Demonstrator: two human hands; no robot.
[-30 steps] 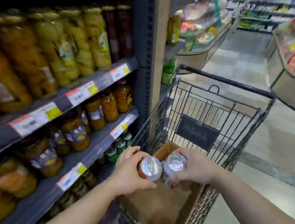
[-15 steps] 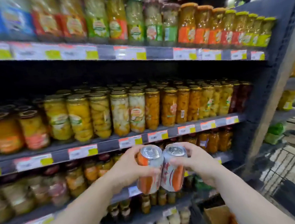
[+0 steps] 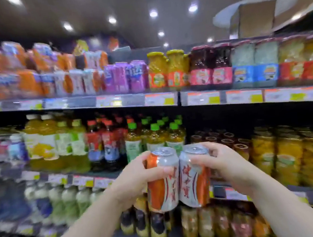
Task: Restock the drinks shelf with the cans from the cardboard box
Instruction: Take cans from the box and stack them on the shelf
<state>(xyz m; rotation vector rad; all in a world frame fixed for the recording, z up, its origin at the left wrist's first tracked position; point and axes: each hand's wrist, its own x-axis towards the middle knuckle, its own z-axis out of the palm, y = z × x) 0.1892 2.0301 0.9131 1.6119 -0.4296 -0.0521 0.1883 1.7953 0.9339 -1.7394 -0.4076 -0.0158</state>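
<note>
I hold two silver and orange drink cans upright, side by side and touching, in front of the shelves. My left hand point(image 3: 137, 181) grips the left can point(image 3: 164, 183) from its left side. My right hand point(image 3: 225, 165) grips the right can point(image 3: 193, 180) from its right side. Both cans hover at the height of the shelf of bottled drinks point(image 3: 134, 140), just in front of the green-capped bottles. The cardboard box is out of view.
A top shelf point(image 3: 159, 98) carries packs and jars. Jars of fruit point(image 3: 284, 154) fill the right bay. More bottles point(image 3: 64, 203) and jars point(image 3: 202, 224) stand on lower shelves. The left side is blurred by motion.
My view swung up and left from the cart and box to the drinks shelves. Both hands lifted the two cans out of the box and carried them up before the bottle shelf.
</note>
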